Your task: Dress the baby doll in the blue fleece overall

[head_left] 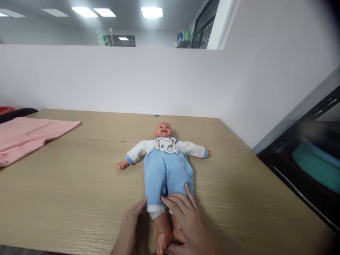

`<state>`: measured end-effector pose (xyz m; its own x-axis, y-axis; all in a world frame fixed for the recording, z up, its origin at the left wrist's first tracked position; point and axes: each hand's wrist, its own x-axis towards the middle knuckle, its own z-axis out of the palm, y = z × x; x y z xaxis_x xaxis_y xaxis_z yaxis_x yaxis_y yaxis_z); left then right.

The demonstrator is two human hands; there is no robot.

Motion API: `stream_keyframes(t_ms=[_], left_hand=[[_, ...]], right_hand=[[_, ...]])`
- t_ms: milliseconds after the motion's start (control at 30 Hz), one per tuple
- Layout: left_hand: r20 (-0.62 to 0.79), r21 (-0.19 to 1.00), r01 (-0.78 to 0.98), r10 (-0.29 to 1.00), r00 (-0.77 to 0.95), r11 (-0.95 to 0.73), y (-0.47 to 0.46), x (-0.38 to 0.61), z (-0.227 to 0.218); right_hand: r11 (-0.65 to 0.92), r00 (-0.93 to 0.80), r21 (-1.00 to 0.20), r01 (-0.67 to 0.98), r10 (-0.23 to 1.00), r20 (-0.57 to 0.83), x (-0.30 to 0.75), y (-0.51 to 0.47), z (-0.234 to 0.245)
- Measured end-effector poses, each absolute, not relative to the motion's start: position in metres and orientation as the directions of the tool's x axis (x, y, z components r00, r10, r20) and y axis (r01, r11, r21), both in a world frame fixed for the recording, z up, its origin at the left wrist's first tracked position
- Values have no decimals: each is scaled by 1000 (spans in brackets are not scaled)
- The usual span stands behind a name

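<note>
A baby doll (166, 161) in a blue-and-white romper lies on its back on the wooden table (79, 184), arms spread, feet toward me. My left hand (130, 228) rests beside the doll's left-side leg, its fingertips touching the white cuff, fingers stretched. My right hand (186, 223) lies over the doll's other leg and ankle, fingers extended onto the blue trouser fabric. Neither hand visibly grips anything.
A folded pink cloth (23, 136) lies at the table's left end. A white partition wall (132, 78) runs behind the table. A dark metal shelf (305, 156) holding a teal object stands to the right.
</note>
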<state>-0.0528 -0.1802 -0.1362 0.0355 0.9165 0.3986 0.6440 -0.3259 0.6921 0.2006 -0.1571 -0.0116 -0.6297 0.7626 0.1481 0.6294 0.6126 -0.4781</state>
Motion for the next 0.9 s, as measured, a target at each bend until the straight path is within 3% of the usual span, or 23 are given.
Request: stream_keyframes(t_ms=[167,333,433,567,733,800,900], left_hand=[[424,791,455,903,76,-409,-198,-58,-142],[451,772,476,891,60,-423,-185,-65,-153],[491,673,597,868,81,-437,-185,-69,-146],[487,435,780,846,216,-450,-198,-59,-123],[495,225,730,721,486,-646,-182,-34,-95],[477,260,657,686,550,-708,-172,-31,-77],[392,442,609,752,530,-659,-159,-30,-37]], right_hand=[[516,-521,-595,617,834,183,194,-159,-12],[565,-497,-512,647,822,279,200,-172,-29],[528,-391,-451,720,845,366,215,-189,-46],[384,-216,-496,779,906,363,236,-208,-75],[364,-208,-522,771,919,334,243,-212,-95],[357,-202,-549,755,924,323,245,-213,-91],[375,-223,-580,723,921,318,254,-216,-68]])
